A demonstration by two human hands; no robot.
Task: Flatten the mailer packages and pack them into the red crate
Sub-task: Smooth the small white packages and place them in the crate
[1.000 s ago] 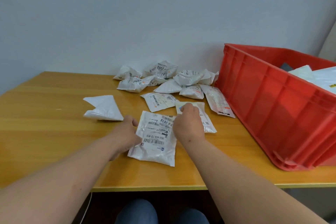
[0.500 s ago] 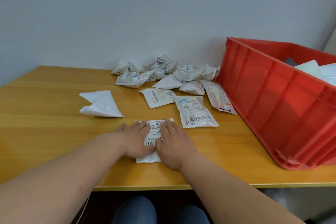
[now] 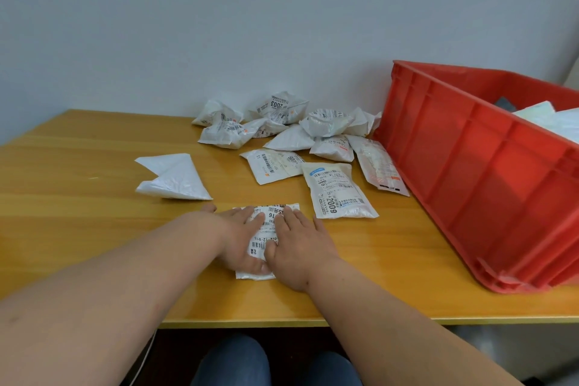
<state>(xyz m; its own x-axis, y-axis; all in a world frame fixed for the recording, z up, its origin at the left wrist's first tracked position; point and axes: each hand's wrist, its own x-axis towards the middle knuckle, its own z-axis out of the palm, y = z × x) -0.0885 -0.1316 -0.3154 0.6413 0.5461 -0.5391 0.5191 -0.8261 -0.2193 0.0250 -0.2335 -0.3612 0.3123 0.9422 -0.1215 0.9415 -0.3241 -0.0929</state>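
Note:
A white mailer package (image 3: 268, 226) with printed labels lies flat near the table's front edge. My left hand (image 3: 239, 236) and my right hand (image 3: 299, 247) press down on it side by side with straight fingers, covering most of it. A flat mailer marked 2009 (image 3: 336, 191) lies just right of it. Several crumpled mailers (image 3: 282, 125) are heaped at the back by the wall. The red crate (image 3: 488, 178) stands at the right, with white mailers (image 3: 551, 119) inside.
A folded plain white mailer (image 3: 174, 178) lies to the left on the wooden table (image 3: 78, 216). A long mailer (image 3: 380, 169) rests against the crate's near wall. A grey wall runs behind the table. My knees show below the table's front edge.
One second ago both hands held the mailer's edges with curled fingers; now they lie flat on it, pressing down. The camera view shifted slightly.

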